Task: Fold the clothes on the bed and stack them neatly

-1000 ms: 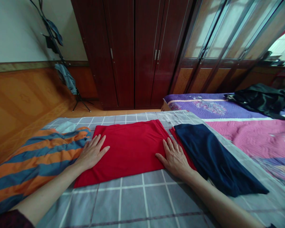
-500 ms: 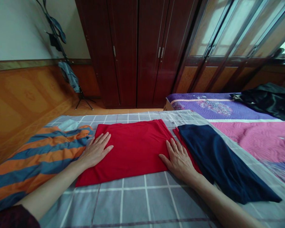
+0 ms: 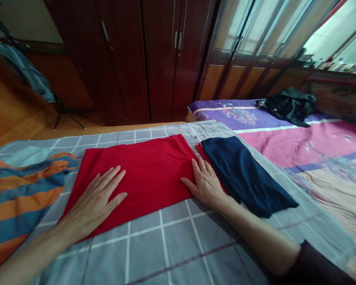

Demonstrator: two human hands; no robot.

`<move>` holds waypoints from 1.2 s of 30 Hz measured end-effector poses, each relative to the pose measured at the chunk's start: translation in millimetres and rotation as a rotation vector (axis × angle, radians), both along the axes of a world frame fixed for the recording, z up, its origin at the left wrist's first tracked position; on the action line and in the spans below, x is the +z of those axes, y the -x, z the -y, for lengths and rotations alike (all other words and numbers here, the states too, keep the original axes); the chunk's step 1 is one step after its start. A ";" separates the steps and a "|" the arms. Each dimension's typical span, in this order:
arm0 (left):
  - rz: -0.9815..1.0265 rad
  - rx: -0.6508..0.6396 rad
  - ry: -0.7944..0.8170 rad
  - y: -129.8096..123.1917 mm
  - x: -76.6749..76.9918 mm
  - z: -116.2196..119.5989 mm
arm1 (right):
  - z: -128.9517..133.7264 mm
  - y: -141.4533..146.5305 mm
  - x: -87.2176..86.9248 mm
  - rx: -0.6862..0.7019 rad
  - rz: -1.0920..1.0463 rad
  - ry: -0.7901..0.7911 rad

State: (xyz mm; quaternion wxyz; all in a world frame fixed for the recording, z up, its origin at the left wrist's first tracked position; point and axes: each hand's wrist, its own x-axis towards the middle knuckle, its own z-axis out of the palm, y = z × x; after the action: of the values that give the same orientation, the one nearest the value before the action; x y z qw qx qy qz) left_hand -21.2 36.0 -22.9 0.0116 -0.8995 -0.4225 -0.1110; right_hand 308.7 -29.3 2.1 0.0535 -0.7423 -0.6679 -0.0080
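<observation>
Lying toward the left edge of the bed, an orange and blue striped cloth runs out of view, a pale cloth partly showing beyond it. Just beside it is the folded red garment, set squarely on the grey checked bedsheet, with bare sheet open between its near edge and the near edge of the bed. The left hand presses flat on the garment's near left corner, fingers spread and holding nothing. The right hand lies flat and open along the garment's right edge, fingertips pointing to the far edge, grasping nothing. Touching that hand's outer side is a folded navy garment, laid slantwise over a strip of red cloth, its near end reaching toward the sheet's right edge. Right of the sheet spreads a pink and purple quilt, with a crumpled black garment at its far end. Beyond the far edge of the bed stand dark wooden wardrobe doors, with glass-panelled doors to their right.
</observation>
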 end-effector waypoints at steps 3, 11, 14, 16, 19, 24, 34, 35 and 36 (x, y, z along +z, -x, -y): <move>0.003 -0.003 -0.029 -2.6 -11.2 4.1 | -0.6 -2.3 0.5 -0.037 0.017 -0.034; 0.059 0.048 0.008 -5.6 -13.0 5.7 | -4.1 -7.1 -0.9 0.015 0.014 -0.115; 0.070 0.058 0.021 -7.7 -10.1 6.8 | -4.8 -7.7 -1.4 0.018 0.003 -0.130; 0.066 0.062 0.025 -8.6 -8.9 7.7 | -5.6 -8.9 -1.9 0.014 -0.007 -0.138; 0.055 0.064 0.032 -9.1 -8.0 8.7 | -7.4 -11.7 -2.3 -0.006 -0.011 -0.144; 0.051 0.070 0.031 -9.1 -8.3 9.0 | -9.3 -15.0 -0.2 -0.043 -0.008 -0.149; 0.037 0.071 0.043 -9.9 -6.3 7.6 | -14.2 -25.3 2.0 -0.228 -0.241 -0.111; 0.039 0.072 0.044 -10.1 -6.0 7.7 | -16.3 -28.6 1.3 -0.247 -0.317 -0.098; 0.043 0.074 0.047 -10.3 -5.7 8.0 | -18.3 -31.3 1.1 -0.263 -0.423 -0.084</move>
State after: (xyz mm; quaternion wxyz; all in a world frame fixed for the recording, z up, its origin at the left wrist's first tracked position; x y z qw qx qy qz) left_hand -10.9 28.0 -28.6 -0.0143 -0.8807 -0.4581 -0.1197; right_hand 340.0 -11.0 3.2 0.2213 -0.8050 -0.5387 0.1128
